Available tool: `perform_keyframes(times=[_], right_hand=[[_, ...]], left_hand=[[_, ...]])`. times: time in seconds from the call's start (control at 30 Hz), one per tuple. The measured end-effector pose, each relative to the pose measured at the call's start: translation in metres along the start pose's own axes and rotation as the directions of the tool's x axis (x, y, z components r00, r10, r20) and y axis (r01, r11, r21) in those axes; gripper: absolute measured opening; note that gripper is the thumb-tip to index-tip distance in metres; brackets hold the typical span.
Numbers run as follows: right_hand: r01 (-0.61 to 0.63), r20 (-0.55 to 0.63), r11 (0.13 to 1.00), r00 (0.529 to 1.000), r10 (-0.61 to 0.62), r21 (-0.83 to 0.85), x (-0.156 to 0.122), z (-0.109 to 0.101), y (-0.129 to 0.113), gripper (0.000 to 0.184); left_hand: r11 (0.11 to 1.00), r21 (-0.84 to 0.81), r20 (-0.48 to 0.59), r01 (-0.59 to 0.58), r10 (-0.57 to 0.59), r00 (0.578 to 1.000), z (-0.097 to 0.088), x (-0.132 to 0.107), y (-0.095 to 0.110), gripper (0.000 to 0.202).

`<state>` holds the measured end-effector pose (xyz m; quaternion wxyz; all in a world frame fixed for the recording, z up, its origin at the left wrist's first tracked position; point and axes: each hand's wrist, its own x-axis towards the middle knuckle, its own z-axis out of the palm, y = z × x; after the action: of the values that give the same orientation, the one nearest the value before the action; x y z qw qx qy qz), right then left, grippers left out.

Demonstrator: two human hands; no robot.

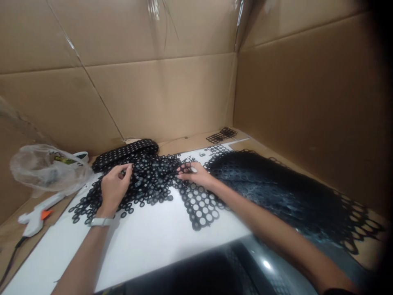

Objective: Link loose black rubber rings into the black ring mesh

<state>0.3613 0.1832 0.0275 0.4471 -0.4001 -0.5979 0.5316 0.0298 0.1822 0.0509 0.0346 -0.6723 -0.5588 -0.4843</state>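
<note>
My left hand (116, 184) is above a heap of small black rings (147, 186), its thumb and forefinger pinched together. Whatever is between those fingertips is too small to make out. To the right, my right hand (198, 174) has its fingers closed on the dark edge of a piece of black ring mesh (199, 209), made of rings joined in rows. Part of that mesh lies flat on the white board (147, 246) below the hand. A rolled black strip with pale dots (129, 152) lies behind the heap.
A large black ring mesh sheet (276, 188) spreads over the right side. Small mesh scraps (221, 135) lie at the back. On the left are a white glue gun (35, 221) with a cord and a clear plastic bag (46, 170). Cardboard walls (159, 94) enclose the space.
</note>
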Motion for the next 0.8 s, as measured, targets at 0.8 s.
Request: perform_keyframes(times=[0.8], right_hand=[[-0.031, 0.136, 0.999, 0.990, 0.028, 0.021, -0.009, 0.003, -0.016, 0.044]], left_hand=[[0.933, -0.359, 0.341, -0.023, 0.154, 0.927, 0.045, -0.052, 0.064, 0.027]])
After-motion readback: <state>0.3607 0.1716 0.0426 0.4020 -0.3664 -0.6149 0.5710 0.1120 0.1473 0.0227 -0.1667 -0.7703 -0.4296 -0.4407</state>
